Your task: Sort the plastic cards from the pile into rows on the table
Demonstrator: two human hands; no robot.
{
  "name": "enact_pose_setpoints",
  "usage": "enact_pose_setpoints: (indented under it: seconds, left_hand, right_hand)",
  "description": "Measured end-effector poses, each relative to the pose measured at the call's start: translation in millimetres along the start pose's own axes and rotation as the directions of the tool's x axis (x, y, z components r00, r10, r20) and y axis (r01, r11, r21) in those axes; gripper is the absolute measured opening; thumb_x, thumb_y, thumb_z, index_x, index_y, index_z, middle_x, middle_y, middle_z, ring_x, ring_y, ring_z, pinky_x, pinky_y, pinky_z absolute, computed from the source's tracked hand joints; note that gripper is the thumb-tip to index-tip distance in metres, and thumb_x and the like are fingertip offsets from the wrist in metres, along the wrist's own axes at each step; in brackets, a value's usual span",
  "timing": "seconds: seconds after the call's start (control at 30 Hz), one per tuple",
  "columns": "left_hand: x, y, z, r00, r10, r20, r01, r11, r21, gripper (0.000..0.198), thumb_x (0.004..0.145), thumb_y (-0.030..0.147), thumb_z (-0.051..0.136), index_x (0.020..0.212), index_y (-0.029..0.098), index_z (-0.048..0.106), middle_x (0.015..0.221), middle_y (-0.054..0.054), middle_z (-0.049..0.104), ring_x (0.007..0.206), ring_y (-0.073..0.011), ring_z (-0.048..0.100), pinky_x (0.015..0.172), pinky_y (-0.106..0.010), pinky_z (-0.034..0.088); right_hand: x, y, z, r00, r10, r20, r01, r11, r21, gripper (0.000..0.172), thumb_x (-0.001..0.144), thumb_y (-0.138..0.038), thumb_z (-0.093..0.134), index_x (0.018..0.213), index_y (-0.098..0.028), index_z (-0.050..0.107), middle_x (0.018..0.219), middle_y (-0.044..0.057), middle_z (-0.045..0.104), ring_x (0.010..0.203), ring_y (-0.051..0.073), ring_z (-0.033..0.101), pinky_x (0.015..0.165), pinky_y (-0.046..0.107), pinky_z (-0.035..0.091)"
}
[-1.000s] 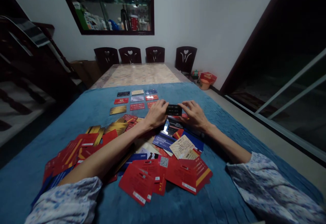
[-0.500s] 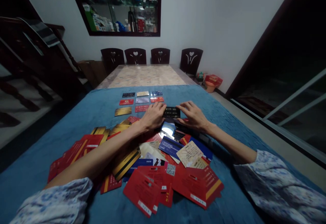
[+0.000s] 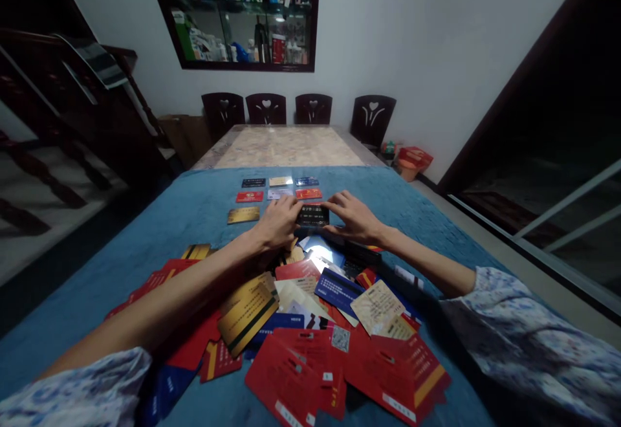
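A black card (image 3: pixel 313 215) with pale lettering is gripped at its two short sides, between my left hand (image 3: pixel 277 223) and my right hand (image 3: pixel 356 218). It is tilted so its printed face shows, just above the far side of a loose heap. In that heap lie red cards (image 3: pixel 284 375), a gold card (image 3: pixel 250 310), a blue card (image 3: pixel 338 290) and a cream card (image 3: pixel 378 307). Beyond my hands, cards lie in rows, among them a gold card (image 3: pixel 243 215), a red card (image 3: pixel 249 197) and an orange-red card (image 3: pixel 308 194). My left hand hides part of the nearest row.
A blue cloth (image 3: pixel 145 246) covers the near part of the long table (image 3: pixel 286 145). Several dark chairs (image 3: pixel 373 116) stand at the far end, below a glass-shelved cabinet (image 3: pixel 242 10). An orange bin (image 3: pixel 409 169) stands right of the table.
My hands and the black card have shifted slightly left relative to the laid-out cards, covering the red card in the nearest row. The camera view has turned slightly.
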State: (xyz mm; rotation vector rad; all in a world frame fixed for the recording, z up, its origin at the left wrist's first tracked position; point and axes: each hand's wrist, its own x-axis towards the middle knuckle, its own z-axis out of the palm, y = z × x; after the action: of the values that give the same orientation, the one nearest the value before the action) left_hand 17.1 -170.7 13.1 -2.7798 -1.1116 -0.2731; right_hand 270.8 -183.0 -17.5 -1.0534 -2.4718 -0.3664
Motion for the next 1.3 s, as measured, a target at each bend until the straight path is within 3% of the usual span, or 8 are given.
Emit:
enact_pose_setpoints:
  seconds: [0.37, 0.7, 0.97, 1.3]
  left_hand:
    - [-4, -54, -1.6, 1.000, -0.023, -0.016, 0.023, 0.999, -0.031, 0.046, 0.083, 0.015, 0.061, 0.129, 0.018, 0.061, 0.128, -0.015, 0.061, 0.117, -0.0308, 0.053, 0.099, -0.047, 0.048]
    - [1, -108, -11.4, 0.995, -0.097, -0.028, 0.097, 0.995, -0.013, 0.051, 0.082, 0.020, 0.061, 0.133, 0.016, 0.062, 0.129, -0.014, 0.061, 0.116, -0.0317, 0.053, 0.097, -0.047, 0.049]
    - [8, -153, -6.1, 0.986, -0.159, -0.046, 0.158, 0.987, -0.032, 0.052, 0.081, 0.027, 0.064, 0.132, 0.020, 0.066, 0.126, -0.011, 0.063, 0.116, -0.0314, 0.055, 0.101, -0.045, 0.049]
    - [34, -204, 6.5, 0.974, -0.224, -0.047, 0.222, 0.974, -0.032, 0.052, 0.075, 0.028, 0.063, 0.125, 0.019, 0.070, 0.123, -0.010, 0.063, 0.119, -0.0312, 0.056, 0.106, -0.043, 0.047]
  right_hand:
    - [56, 5, 24, 0.997, -0.021, 0.076, 0.016, 0.998, 0.063, 0.050, 0.090, -0.046, 0.067, 0.131, -0.017, 0.064, 0.114, 0.017, 0.061, 0.101, 0.030, 0.049, 0.086, 0.046, 0.047]
    - [120, 7, 27, 0.986, -0.010, 0.166, 0.005, 0.999, 0.032, 0.050, 0.090, -0.048, 0.068, 0.127, -0.015, 0.066, 0.115, 0.016, 0.059, 0.102, 0.029, 0.046, 0.084, 0.039, 0.041]
    - [167, 9, 51, 0.980, 0.073, 0.183, -0.075, 0.997, 0.003, 0.053, 0.087, -0.050, 0.073, 0.128, -0.018, 0.067, 0.120, 0.016, 0.059, 0.108, 0.030, 0.046, 0.087, 0.038, 0.039]
    - [212, 23, 57, 0.956, 0.084, 0.282, -0.093, 0.996, 0.016, 0.049, 0.090, -0.048, 0.068, 0.128, -0.016, 0.069, 0.129, 0.017, 0.058, 0.117, 0.033, 0.046, 0.092, 0.040, 0.038]
